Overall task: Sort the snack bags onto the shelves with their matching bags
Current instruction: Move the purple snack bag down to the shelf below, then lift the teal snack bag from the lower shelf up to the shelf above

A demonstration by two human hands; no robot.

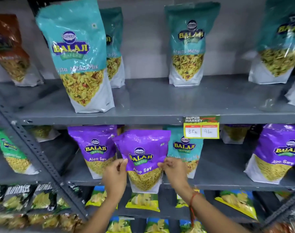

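I hold a purple Aloo Sev bag (143, 155) upright in front of the middle shelf (227, 182), one hand on each side. My left hand (114, 175) grips its left edge and my right hand (175, 172) grips its right edge. Another purple Aloo Sev bag (94, 148) stands just behind and to the left. A teal Khatta Mitha bag (185, 150) stands behind on the right, on the same shelf. A third purple bag (277, 152) stands at the far right. On the upper shelf (160, 105) stand teal Khatta Mitha Mix bags (76, 54), (187, 44).
A yellow price tag (201, 128) hangs from the upper shelf's front edge. A slotted grey upright (36, 148) runs diagonally at left, with a green bag (10, 148) and a brown bag (9, 47) beyond it. Yellow chip bags (143, 201) and black bags (17, 197) fill the lower shelves.
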